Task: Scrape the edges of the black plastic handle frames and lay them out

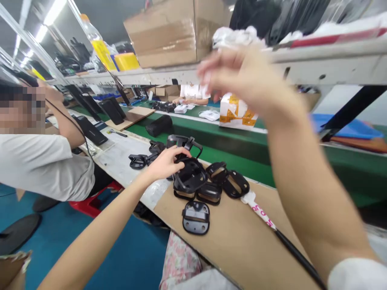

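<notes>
Left hand on a pile of black plastic parts, right hand raised by the shelf

The left hand [169, 162] reaches onto a loose pile on the bench [119, 155]. Its bent fingers and thumb touch a black plastic part [191, 176] on top of the pile; whether they close on it in a grip cannot be told. The right hand [242, 74] is up in front of the shelf [165, 73], blurred, its fingers loosely bent and open.

More black parts [209, 192] lie under and around the top one, some on the pale bench top, others on a flat cardboard sheet [242, 237]. One single part [196, 218] lies on the sheet, near the pile on the side toward the person. To the right of the pile, a black rod [298, 255] lies slanting across the sheet, its far end wrapped in a white strip [260, 211] with pink lettering.

Beyond the bench runs a green belt [208, 141]. A white box [237, 110] with orange tape stands across it, below the right hand. The shelf holds a large cardboard box [163, 36] and a bottle [96, 42] with a yellow label. At the left, a person in a pale shirt [45, 165] sits on a red stool [90, 203]; another person in a white shirt [193, 92] is at the far side.
</notes>
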Demonstrator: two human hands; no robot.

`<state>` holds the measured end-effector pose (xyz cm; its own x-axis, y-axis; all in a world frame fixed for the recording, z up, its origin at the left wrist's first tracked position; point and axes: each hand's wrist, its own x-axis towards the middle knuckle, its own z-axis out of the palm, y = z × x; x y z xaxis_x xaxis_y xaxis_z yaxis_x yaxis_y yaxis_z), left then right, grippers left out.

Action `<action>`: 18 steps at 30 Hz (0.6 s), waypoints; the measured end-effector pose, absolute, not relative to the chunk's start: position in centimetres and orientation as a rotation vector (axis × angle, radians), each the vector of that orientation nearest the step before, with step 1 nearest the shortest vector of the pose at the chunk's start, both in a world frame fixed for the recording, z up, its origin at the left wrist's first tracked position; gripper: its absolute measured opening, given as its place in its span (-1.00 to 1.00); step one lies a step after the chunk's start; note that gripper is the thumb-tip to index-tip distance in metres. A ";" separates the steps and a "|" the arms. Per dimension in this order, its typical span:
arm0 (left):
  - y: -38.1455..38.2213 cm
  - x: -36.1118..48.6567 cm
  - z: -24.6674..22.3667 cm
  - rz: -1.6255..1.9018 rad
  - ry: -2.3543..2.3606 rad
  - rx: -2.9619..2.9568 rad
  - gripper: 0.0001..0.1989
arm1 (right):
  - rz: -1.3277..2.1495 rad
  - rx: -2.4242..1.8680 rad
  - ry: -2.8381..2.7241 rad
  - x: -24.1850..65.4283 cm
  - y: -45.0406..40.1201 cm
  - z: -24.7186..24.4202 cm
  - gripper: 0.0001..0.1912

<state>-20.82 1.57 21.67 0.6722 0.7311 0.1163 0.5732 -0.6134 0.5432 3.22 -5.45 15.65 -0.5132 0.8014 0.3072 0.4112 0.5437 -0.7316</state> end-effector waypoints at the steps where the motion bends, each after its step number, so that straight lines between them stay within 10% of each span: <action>1: 1.4 -20.9 21.7 0.431 0.980 2.415 -0.60 | 0.759 -0.975 -2.163 3.7 -4.9 16.3 -0.21; 10: 0.6 -22.2 23.7 0.041 0.669 2.397 -0.56 | 0.789 -0.965 -2.291 3.2 -1.3 19.6 0.05; 18: 1.8 -24.2 22.1 0.124 0.662 2.243 -0.52 | 0.807 -0.978 -2.205 0.9 -0.1 17.6 -0.45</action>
<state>-24.25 1.83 22.12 0.8597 0.4972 -0.1170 0.4214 -0.5610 0.7125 0.89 -0.08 17.57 -0.5565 0.7874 0.2653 0.4301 0.5462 -0.7188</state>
